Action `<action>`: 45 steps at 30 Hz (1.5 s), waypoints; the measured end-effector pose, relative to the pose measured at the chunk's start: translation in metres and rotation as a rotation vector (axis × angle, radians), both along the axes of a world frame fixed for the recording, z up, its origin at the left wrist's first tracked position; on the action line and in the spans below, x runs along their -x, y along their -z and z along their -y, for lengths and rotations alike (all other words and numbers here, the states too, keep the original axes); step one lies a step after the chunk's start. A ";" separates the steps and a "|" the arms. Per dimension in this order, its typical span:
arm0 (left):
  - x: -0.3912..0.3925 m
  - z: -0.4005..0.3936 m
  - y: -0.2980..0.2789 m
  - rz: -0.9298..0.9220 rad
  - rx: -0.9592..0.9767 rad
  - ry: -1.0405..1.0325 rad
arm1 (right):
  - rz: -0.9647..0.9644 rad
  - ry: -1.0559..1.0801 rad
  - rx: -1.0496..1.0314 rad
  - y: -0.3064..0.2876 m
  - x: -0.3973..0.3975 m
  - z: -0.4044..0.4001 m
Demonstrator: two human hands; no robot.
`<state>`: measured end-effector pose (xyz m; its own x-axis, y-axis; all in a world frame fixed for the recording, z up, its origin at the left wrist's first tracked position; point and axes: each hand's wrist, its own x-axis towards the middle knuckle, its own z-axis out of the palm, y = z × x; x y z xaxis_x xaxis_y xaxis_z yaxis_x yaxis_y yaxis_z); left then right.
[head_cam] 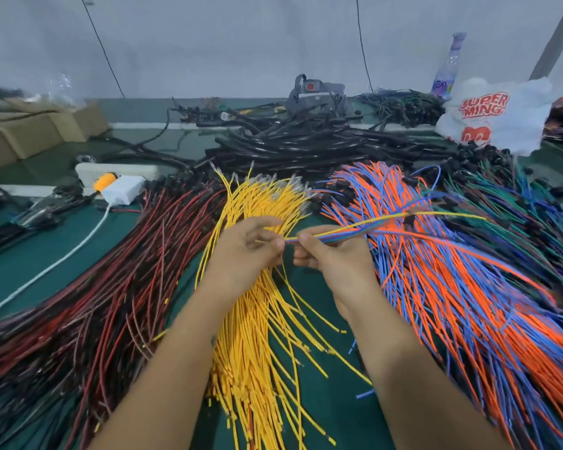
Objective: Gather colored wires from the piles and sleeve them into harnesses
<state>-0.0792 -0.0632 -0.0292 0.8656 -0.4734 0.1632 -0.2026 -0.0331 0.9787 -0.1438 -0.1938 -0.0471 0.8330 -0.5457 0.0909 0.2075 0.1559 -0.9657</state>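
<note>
Head view, the only one. Landmark: the yellow wire pile, fanned down the middle of the green desk. Both hands are raised just above the far half of that pile, nearly touching each other. The right hand has fingers and thumb curled round a small gathered bundle of mixed wires; yellow, blue and green strands show. The left hand pinches at the bundle's near tips, fingers curled, seemingly squaring the ends so they sit flush; likely preparation for sliding into a sleeve, though no sleeve is in either hand that I can make out. The bundle's long axis runs roughly level, from the hands out to the right of the yellow pile and slightly away from the person; the free tail points right, crossing above the orange and blue pile, with one yellow strand reaching furthest. Held in the air, probably to keep the picked set from mixing with loose stock. Left of the yellow pile lies the red and black pile; piles sorted by colour within arm's reach, which suits drawing one from each. Beyond the yellow pile, black sleeving is heaped, apparently the tubing or finished harnesses. Further right past the orange wires, a green and dark blue pile. Far right of the sleeving, a white plastic bag.
</note>
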 end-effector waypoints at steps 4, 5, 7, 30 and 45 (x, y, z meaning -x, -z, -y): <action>-0.023 0.033 -0.018 0.295 -0.211 -0.207 | -0.010 0.204 0.073 0.000 -0.004 0.006; -0.033 0.048 -0.024 0.347 -0.214 -0.210 | -0.021 0.234 0.086 0.000 -0.004 0.007; -0.059 0.082 -0.034 0.440 -0.246 -0.189 | -0.051 0.261 0.103 0.002 -0.006 0.007; -0.147 0.154 -0.055 1.020 -0.713 -0.214 | -0.174 0.182 0.050 0.000 -0.011 0.002; -0.052 -0.042 -0.031 1.104 -0.820 -0.107 | 0.019 0.178 0.067 -0.001 -0.006 0.001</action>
